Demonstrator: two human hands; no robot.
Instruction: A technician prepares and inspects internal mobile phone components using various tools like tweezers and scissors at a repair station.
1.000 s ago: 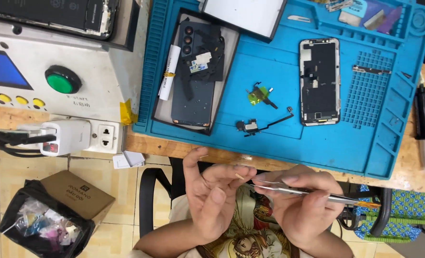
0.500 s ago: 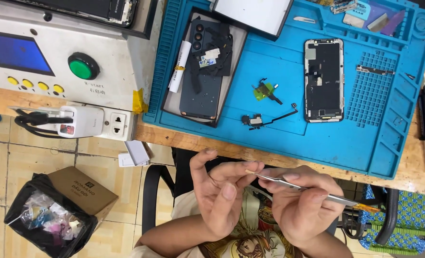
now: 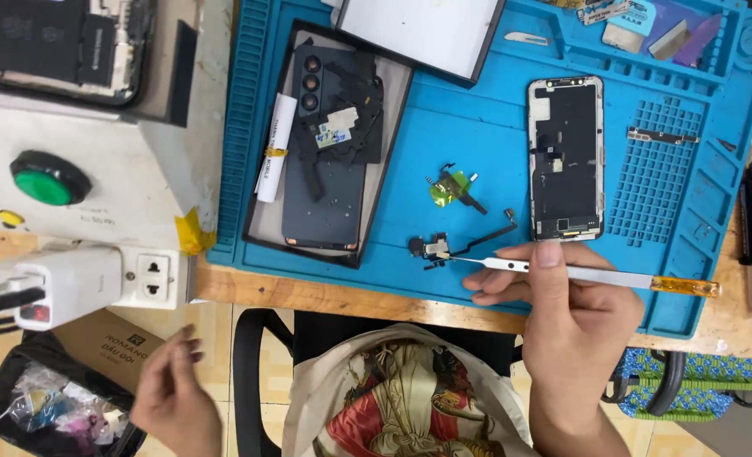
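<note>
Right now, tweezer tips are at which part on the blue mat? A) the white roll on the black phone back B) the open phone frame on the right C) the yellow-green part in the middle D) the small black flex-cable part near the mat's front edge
D: the right hand holds the tweezers with their tips at the small black flex-cable part, short of the yellow-green part and the open phone frame.

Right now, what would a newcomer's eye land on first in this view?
The bright blue mat fills the bench top, with an opened phone lying on its right half and a dark back cover in a tray to the left. In front, the right hand holds tweezers tipped at a small flex part. The left hand hangs below the bench edge.
</note>
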